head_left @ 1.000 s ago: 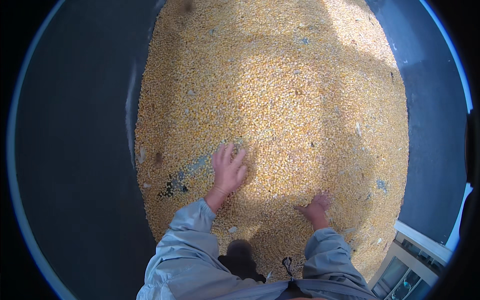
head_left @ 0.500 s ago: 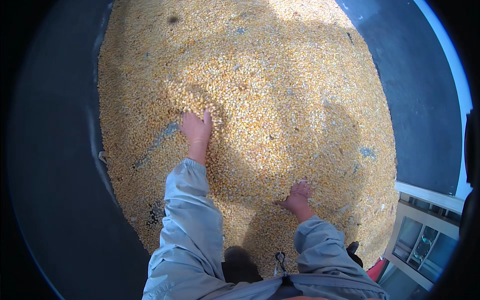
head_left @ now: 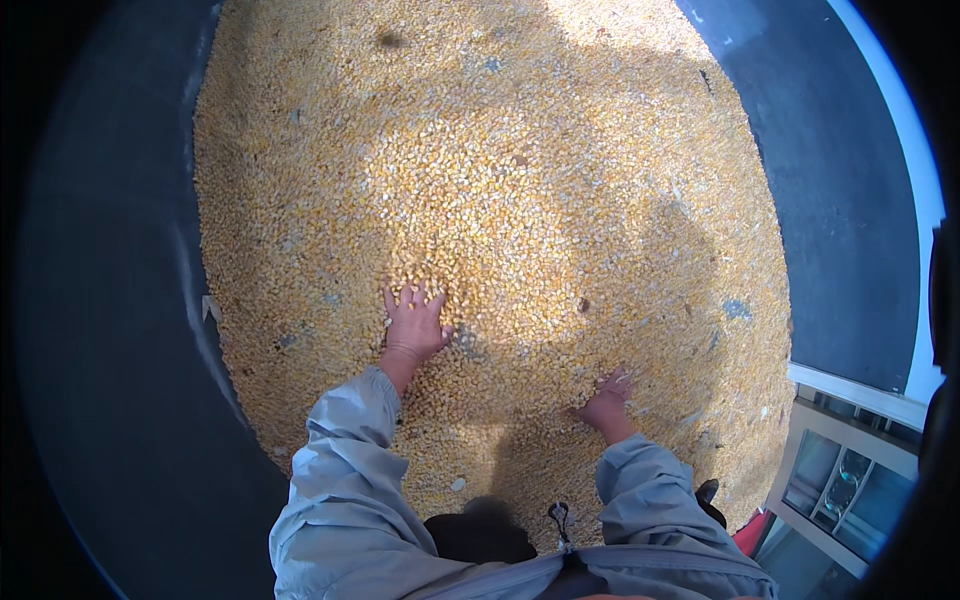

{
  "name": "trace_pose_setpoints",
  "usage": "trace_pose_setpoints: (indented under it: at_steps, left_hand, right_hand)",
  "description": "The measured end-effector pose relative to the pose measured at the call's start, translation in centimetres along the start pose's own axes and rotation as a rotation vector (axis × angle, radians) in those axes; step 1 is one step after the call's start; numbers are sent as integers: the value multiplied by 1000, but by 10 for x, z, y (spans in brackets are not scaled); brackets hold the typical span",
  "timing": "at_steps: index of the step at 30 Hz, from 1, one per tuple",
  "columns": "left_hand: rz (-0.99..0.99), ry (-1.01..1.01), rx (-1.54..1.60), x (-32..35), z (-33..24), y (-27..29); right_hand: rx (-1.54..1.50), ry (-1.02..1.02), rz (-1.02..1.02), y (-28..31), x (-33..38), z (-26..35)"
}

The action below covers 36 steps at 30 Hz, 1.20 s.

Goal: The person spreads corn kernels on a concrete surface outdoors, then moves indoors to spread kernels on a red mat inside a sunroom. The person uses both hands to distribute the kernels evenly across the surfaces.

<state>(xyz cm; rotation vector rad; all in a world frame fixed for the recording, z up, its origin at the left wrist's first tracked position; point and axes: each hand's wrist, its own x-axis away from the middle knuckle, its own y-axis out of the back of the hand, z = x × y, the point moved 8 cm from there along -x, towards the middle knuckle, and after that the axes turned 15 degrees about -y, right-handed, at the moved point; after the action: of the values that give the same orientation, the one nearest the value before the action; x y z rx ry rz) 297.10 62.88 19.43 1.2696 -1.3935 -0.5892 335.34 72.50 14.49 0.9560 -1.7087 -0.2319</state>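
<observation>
Across the loose corn kernels (head_left: 520, 230) between dark walls (head_left: 100, 260), the left hand (head_left: 415, 325) lies nearer the body than half a second ago, fingers splayed, grasping nothing; kernels now mostly cover the bluish patch (head_left: 330, 298), apparently evening the layer. The right hand (head_left: 606, 405) rests flat, fingers extended.

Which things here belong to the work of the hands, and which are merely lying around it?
In the work:
corn kernels
left hand, spread against the kernels
right hand, at the kernels

Only around:
dark surface at left
framed glass panes, lower right
</observation>
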Motion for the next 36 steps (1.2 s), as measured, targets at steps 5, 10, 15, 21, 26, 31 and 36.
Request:
trace_pose_setpoints:
  at_steps: [5,10,15,21,26,31,36]
  left_hand:
    - [-498,90,-50,-15,36,24]
    - [-495,95,-7,-19,34,30]
    - [-492,143,-34,-19,37,33]
    - [-460,169,-4,-24,37,28]
    - [-450,204,-10,-24,42,17]
    - [-432,295,-56,-21,47,17]
    - [-373,508,-89,-19,61,-5]
  right_hand:
    - [36,-52,26,7,1,-4]
    - [11,-95,65,18,15,7]
    - [148,128,101,31,52,80]
    - [54,500,313,104,5,163]
    - [-112,474,315,233,-86,179]
    - [-259,325,132,373,-214,106]
    - [-537,92,-416,440,-294,-67]
